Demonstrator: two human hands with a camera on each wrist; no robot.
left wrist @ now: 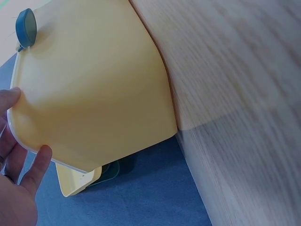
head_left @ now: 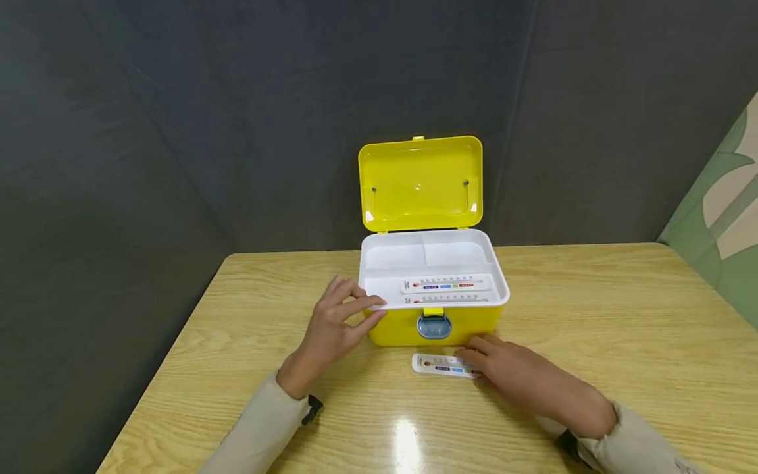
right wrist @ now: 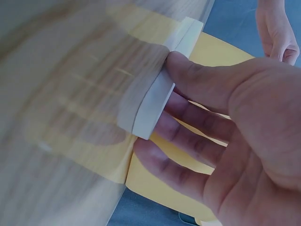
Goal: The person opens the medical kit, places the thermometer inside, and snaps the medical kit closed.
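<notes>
A yellow storage box (head_left: 393,329) with a white inner tray (head_left: 381,271) stands at the table's back, its lid (head_left: 420,184) raised. My left hand (head_left: 330,322) grips the tray's rim at the front left corner, fingertips over the edge and thumb against the front. Two white thermometers lie in the front compartment: one in full view (head_left: 444,284), the other (head_left: 447,300) partly hidden by the front rim. In front of the box, my right hand (head_left: 518,376) holds the right end of a third thermometer (head_left: 435,364), thumb and fingers on its edges, low over the table.
The wooden table (head_left: 598,316) reaches out to both sides of the box. A dark curtain (head_left: 284,125) hangs behind it. A blue-grey latch (head_left: 434,326) sits on the box front. At the far right is a patterned green and beige panel (head_left: 722,210).
</notes>
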